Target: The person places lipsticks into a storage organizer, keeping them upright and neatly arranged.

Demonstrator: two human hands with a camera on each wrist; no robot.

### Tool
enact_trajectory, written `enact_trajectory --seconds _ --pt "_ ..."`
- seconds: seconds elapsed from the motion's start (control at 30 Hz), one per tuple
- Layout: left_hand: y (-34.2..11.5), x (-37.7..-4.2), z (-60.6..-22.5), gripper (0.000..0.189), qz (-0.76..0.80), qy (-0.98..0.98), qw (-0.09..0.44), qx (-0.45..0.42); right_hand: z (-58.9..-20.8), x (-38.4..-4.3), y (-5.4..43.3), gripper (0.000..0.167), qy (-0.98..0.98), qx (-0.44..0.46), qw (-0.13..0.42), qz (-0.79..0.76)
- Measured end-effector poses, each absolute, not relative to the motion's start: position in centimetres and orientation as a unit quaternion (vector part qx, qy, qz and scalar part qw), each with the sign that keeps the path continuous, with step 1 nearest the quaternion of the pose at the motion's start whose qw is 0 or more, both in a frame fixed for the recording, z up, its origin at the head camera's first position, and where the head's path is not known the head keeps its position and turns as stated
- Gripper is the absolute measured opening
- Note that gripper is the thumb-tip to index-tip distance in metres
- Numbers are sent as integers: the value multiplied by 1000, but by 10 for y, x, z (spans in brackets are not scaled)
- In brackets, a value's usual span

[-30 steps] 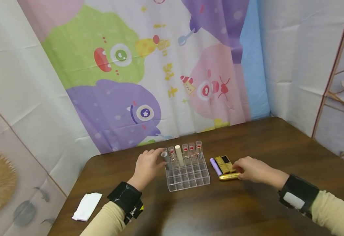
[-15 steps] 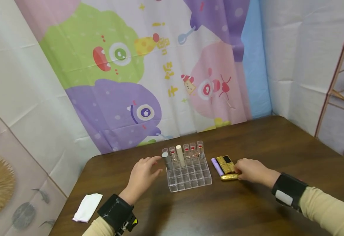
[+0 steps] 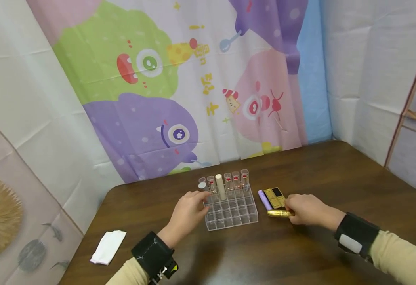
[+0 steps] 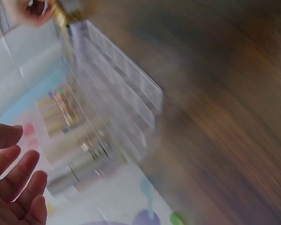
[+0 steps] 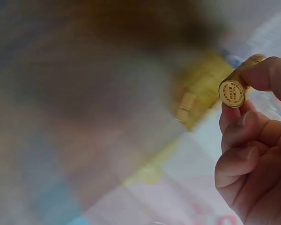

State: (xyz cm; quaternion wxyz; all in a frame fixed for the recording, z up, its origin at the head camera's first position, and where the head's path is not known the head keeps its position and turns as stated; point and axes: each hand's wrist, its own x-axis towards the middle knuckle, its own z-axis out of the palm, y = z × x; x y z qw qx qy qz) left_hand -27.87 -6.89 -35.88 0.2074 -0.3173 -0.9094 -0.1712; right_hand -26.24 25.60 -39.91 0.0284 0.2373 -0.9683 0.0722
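A clear lipstick organizer (image 3: 233, 222) stands mid-table. My left hand (image 3: 190, 211) is at its left side, fingers apart and holding nothing, overlapping its edge in the head view. In the organizer's back row stand a grey-capped tube (image 3: 202, 185), a cream tube (image 3: 220, 187) and several clear-capped lipsticks (image 3: 235, 183). To the right, my right hand (image 3: 306, 209) pinches a gold lipstick tube (image 3: 278, 213) by one end, between thumb and fingers. Its round engraved base (image 5: 232, 94) faces the right wrist camera. A purple tube (image 3: 264, 200) and a gold case (image 3: 275, 197) lie just beyond.
On the left of the brown wooden table (image 3: 236, 257) lies a folded white cloth (image 3: 109, 247). A curtain with cartoon monsters (image 3: 158, 118) hangs along the table's back edge. Pale fabric walls (image 3: 354, 79) flank both sides.
My left hand has let go of the grey-capped tube, drawn back to the left, then come to the organizer's side. My right hand has closed its pinch on the gold lipstick tube.
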Motion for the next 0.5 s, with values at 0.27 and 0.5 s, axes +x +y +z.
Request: enact_trajectory --seconds 0.27,0.5 --pt "-36 -261 -355 28 -208 -889 111 -392 -358 -236 217 15 -931 327 94 132" --pt "-24 -249 -356 16 -296 -865 39 -402 -346 -222 198 12 -924 333 87 167"
